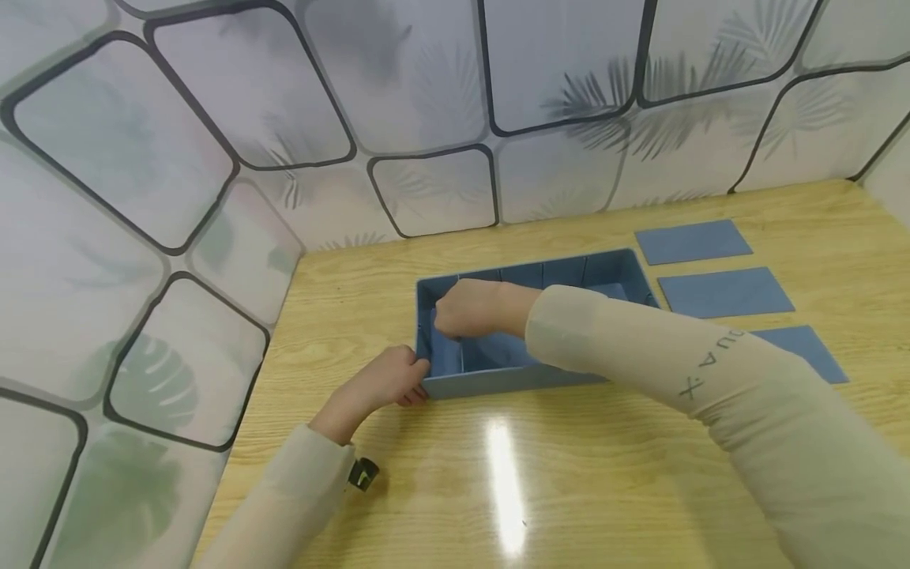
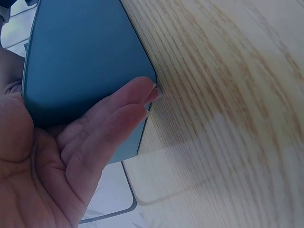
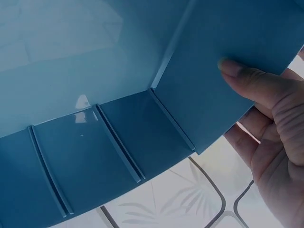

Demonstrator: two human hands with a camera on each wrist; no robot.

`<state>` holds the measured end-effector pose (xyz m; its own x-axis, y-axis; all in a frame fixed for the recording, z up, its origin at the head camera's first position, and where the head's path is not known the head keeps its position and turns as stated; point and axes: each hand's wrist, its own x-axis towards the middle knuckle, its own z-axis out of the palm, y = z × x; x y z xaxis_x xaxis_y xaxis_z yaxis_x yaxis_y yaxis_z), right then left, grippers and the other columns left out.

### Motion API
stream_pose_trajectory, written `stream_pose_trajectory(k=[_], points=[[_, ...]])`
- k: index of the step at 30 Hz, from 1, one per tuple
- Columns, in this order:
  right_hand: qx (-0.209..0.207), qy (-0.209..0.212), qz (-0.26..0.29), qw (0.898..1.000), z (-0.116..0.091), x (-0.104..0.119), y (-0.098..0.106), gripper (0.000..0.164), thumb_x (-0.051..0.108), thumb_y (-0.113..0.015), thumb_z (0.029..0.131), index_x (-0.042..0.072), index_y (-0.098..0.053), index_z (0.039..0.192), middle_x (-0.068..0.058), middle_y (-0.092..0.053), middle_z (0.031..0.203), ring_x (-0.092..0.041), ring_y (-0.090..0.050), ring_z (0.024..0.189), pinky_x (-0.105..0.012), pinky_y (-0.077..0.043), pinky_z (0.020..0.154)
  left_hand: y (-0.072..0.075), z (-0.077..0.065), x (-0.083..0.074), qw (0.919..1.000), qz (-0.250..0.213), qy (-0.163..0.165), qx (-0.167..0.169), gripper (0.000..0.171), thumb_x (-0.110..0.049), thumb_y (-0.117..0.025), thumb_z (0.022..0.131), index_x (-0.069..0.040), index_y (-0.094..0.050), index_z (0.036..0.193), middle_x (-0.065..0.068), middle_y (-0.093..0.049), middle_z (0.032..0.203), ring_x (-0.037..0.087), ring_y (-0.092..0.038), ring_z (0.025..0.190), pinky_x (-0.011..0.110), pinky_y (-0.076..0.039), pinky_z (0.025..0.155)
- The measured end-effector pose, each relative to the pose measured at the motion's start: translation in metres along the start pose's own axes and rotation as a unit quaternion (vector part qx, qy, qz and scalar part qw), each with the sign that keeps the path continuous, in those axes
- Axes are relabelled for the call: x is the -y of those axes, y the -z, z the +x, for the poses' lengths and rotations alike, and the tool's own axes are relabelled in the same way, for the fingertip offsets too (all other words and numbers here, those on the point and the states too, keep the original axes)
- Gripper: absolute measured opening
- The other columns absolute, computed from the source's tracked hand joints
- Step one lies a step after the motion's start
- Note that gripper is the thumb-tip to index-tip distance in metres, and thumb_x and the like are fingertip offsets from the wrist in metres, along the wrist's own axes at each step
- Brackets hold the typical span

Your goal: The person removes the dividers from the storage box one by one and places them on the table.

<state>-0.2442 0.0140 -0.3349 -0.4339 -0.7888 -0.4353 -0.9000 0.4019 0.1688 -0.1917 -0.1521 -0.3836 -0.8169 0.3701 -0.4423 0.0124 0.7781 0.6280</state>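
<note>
A long blue plastic box point(image 1: 512, 381) with slotted inner walls stands on the wooden table. My left hand point(image 1: 384, 379) holds its near left corner; in the left wrist view the fingers point(image 2: 102, 126) lie along the outer wall, tips close to the table. My right hand point(image 1: 472, 307) reaches inside at the left end. There it pinches a flat blue divider point(image 3: 204, 90) by its top edge, thumb point(image 3: 237, 71) on one face and other fingers behind. The divider stands across the box, its side edge at the last slot of the long wall.
Three loose flat blue panels lie in a column right of the box: a far one point(image 1: 693, 242), a middle one point(image 1: 725, 292) and a near one point(image 1: 806, 352), partly behind the right sleeve. A patterned wall covering point(image 1: 441, 190) rises behind and left of the table point(image 1: 426, 490).
</note>
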Motion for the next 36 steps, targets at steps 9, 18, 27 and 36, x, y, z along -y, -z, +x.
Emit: stream_pose_trajectory(k=[9,18,27,36], points=[[0.007,-0.001,-0.019,1.000,-0.006,-0.001,0.008,0.022,0.006,-0.047,0.088,0.014,-0.053,0.069,0.003,-0.043,0.062,-0.010,-0.032,0.052,-0.024,-0.027,0.047,0.000,0.000,0.000,1.0000,-0.002,-0.001,0.002,0.036,-0.016,-0.033,0.087,0.003,-0.059,0.072,0.011,-0.065,0.067,0.021,-0.061,0.058,0.034,-0.053,0.053],[0.005,-0.001,-0.044,0.999,-0.013,-0.001,0.024,0.018,0.007,-0.046,0.090,0.012,-0.059,0.078,0.001,-0.056,0.074,-0.011,-0.038,0.058,-0.026,-0.032,0.052,0.000,-0.001,-0.002,0.9999,-0.006,0.009,-0.001,0.035,-0.017,-0.033,0.087,0.003,-0.059,0.073,0.011,-0.065,0.067,0.021,-0.061,0.058,0.034,-0.053,0.053],[0.008,-0.025,-0.023,0.999,-0.016,-0.004,0.039,0.024,0.005,-0.042,0.089,0.013,-0.049,0.068,0.000,-0.041,0.067,-0.013,-0.030,0.057,-0.028,-0.029,0.054,-0.001,-0.001,-0.001,0.9999,-0.009,0.005,-0.007,0.036,-0.017,-0.034,0.086,0.003,-0.060,0.071,0.011,-0.065,0.065,0.021,-0.061,0.057,0.034,-0.052,0.052],[0.016,-0.049,-0.014,0.999,-0.027,-0.009,0.055,0.030,0.000,-0.042,0.081,0.017,-0.031,0.059,0.001,-0.028,0.063,-0.014,-0.020,0.057,-0.029,-0.030,0.056,-0.001,0.000,-0.002,0.9999,-0.005,0.010,-0.008,0.036,-0.016,-0.033,0.085,0.003,-0.060,0.071,0.011,-0.064,0.065,0.021,-0.061,0.057,0.035,-0.053,0.053]])
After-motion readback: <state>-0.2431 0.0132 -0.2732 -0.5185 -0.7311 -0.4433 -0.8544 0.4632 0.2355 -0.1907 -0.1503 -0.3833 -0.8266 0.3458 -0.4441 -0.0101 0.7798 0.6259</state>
